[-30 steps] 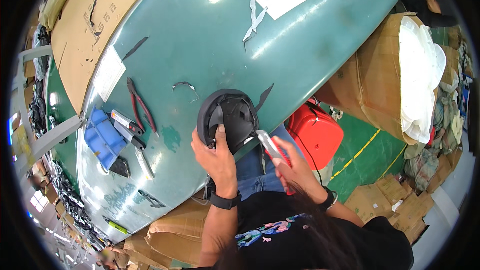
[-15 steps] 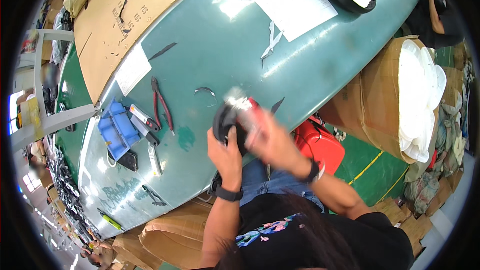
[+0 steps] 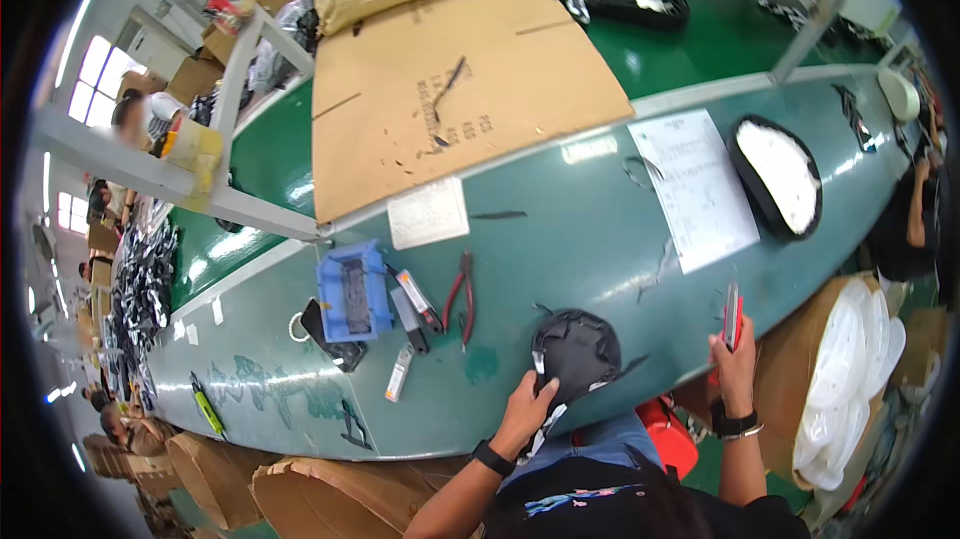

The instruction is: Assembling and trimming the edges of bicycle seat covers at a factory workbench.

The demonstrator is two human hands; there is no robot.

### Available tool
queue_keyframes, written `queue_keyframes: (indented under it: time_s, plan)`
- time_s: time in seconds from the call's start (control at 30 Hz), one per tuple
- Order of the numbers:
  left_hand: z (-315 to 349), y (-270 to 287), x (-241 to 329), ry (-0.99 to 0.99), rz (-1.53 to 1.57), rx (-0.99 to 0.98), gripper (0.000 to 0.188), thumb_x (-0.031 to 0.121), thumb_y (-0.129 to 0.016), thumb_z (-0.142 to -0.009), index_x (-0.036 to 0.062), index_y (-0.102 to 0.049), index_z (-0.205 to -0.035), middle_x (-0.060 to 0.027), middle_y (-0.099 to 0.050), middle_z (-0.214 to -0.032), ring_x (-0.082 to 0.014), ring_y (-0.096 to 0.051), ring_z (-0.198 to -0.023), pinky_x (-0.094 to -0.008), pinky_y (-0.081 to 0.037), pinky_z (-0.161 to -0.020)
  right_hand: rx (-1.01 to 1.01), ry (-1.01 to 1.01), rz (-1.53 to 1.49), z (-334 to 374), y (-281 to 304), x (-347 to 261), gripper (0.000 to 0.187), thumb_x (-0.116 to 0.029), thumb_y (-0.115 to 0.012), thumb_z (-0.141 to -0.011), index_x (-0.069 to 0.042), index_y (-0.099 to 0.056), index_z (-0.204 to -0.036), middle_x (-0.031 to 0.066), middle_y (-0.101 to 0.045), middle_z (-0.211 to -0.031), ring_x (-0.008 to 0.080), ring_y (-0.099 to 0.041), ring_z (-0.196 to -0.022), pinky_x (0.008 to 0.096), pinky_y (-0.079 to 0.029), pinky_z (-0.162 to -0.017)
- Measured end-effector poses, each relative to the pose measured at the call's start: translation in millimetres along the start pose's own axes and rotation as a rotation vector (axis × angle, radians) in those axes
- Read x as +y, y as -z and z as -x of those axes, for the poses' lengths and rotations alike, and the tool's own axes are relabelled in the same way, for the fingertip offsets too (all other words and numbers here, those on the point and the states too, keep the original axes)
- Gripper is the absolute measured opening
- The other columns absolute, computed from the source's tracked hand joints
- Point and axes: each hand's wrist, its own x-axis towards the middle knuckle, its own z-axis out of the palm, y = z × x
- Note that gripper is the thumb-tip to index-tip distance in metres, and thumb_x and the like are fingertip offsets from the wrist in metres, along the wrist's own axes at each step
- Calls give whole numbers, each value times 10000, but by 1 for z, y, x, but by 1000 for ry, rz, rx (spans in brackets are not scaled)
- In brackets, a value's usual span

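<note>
My left hand [image 3: 522, 407] grips the edge of a rounded black fabric-covered piece [image 3: 577, 347] at the table's near edge. Its black cover looks gathered and wrinkled, and a strip with white patches hangs below my fingers. Out to the right, my right hand [image 3: 736, 364] is closed round a red utility knife [image 3: 734, 319], its grey tip pointing away from me. Thin black scraps lie beside the black piece. A larger black shell with a white inside [image 3: 782, 179] rests at the far right, next to a printed sheet [image 3: 690, 189].
Left of centre stand a blue bin [image 3: 350, 294], red-handled pliers [image 3: 460, 299] and several cutters [image 3: 410, 314]. A green cutter [image 3: 207, 407] lies further left. Flattened cardboard [image 3: 460, 89] covers the far side. A carton of white shells [image 3: 850, 379] stands to the right.
The view has swung, showing more of the table's far side. My right hand has moved off to the right, away from the black piece, with the knife. My left hand still grips the piece.
</note>
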Motion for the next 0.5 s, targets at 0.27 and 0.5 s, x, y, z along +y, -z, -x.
queue_keyframes:
  time_s: [0.27,0.5]
  plan:
    - [-180,246,165,-552,678,402,339,397,-478,-1001,93,-613,-932,0,-589,-758,-131,-551,-634,-275,-456,-594,-314,-44,33,-59,-47,-42,478,-106,-648,-816,-80,-495,-1269,57,-574,-768,111,-566,-555,270,-468,-472]
    - [-230,258,151,-750,633,513,233,280,-527,-993,53,-501,-950,-18,-498,-820,-117,-499,-750,-273,-405,-687,-173,176,-53,-284,-45,-123,386,-151,-717,-777,-17,-591,-1116,7,-557,-725,111,-526,-576,246,-434,-535]
